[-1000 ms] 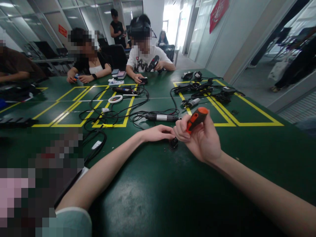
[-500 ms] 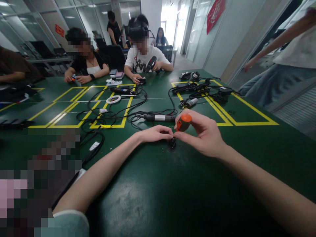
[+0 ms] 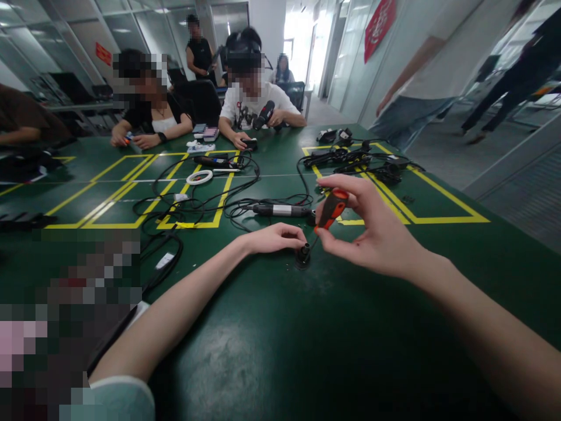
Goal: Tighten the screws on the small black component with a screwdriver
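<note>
My right hand (image 3: 372,231) pinches an orange-and-black screwdriver (image 3: 331,209) by its handle, held tilted with the tip down over a small black round part (image 3: 302,256) on the green table (image 3: 280,339). My left hand (image 3: 274,238) lies on the table just left of that part, fingertips curled against it and steadying it. The screwdriver's shaft is thin and hard to see.
Tangled black cables (image 3: 205,202), a black-and-silver handheld tool (image 3: 280,210) and a white ring (image 3: 199,176) lie beyond my hands among yellow tape boxes. More black gear (image 3: 350,156) sits at the far right. Two seated people work at the far end; another person walks past on the right.
My right hand has turned the screwdriver from a raised slant, through upright, to a tilt over the black part. The left hand stayed put. A person has walked into view at the right.
</note>
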`<state>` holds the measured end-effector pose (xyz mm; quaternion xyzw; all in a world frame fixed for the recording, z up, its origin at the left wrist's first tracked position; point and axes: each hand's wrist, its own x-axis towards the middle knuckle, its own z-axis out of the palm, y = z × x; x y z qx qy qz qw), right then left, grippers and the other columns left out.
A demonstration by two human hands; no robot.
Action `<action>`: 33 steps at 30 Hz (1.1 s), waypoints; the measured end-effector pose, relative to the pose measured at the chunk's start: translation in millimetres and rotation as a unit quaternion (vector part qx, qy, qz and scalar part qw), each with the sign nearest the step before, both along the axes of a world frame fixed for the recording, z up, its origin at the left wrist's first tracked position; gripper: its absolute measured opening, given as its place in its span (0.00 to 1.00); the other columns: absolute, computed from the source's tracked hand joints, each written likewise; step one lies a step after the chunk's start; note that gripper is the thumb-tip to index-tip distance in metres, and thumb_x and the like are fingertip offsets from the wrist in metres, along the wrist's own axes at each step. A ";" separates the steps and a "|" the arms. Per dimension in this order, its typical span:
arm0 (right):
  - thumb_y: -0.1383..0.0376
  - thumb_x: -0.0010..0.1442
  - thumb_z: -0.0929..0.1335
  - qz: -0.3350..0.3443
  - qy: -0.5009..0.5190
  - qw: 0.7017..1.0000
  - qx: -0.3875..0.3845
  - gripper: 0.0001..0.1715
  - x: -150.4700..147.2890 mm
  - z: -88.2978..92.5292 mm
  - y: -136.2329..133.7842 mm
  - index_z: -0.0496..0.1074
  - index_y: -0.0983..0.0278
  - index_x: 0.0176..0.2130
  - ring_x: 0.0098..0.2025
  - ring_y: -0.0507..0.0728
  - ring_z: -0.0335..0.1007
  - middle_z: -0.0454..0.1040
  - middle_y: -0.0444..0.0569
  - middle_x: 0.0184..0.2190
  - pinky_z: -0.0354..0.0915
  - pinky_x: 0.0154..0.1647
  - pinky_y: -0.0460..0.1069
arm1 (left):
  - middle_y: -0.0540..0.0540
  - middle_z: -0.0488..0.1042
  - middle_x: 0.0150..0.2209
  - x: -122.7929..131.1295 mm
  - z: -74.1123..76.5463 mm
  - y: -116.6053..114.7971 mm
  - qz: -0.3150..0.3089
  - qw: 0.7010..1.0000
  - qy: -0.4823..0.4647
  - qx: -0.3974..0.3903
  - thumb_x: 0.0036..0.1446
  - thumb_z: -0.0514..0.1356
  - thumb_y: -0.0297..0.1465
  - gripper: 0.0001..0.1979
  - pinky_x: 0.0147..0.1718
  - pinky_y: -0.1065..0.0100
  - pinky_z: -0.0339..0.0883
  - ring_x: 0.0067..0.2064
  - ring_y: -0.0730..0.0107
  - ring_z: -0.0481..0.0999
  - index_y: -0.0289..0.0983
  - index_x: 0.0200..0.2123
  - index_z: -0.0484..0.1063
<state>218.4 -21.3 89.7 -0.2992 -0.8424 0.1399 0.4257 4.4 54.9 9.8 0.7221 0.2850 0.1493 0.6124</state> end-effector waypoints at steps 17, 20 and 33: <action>0.76 0.64 0.67 0.046 0.070 0.996 0.009 0.30 -2.0 9.3 -6.4 0.75 0.56 0.61 0.42 0.58 0.79 0.82 0.49 0.44 0.76 0.45 0.54 | 0.51 0.79 0.35 -5.4 -1.1 1.3 -0.042 0.999 -0.024 -0.025 0.41 0.69 0.21 0.17 0.39 0.69 0.66 0.35 0.73 0.74 0.35 0.38 0.77; 0.73 0.64 0.70 0.046 0.069 0.995 0.047 0.20 -2.9 10.3 -5.9 0.80 0.57 0.53 0.43 0.59 0.78 0.80 0.50 0.43 0.74 0.45 0.55 | 0.51 0.79 0.35 -4.9 0.3 -0.2 -0.043 0.999 -0.010 -0.006 0.41 0.75 0.27 0.18 0.39 0.69 0.65 0.36 0.73 0.75 0.35 0.38 0.77; 0.72 0.69 0.67 0.048 0.098 0.994 0.004 0.20 -4.7 7.6 -7.3 0.79 0.55 0.54 0.43 0.59 0.78 0.81 0.49 0.44 0.75 0.44 0.56 | 0.51 0.79 0.36 -3.8 -0.5 -1.4 -0.031 0.999 -0.003 -0.008 0.40 0.79 0.31 0.21 0.41 0.68 0.65 0.39 0.71 0.75 0.35 0.37 0.77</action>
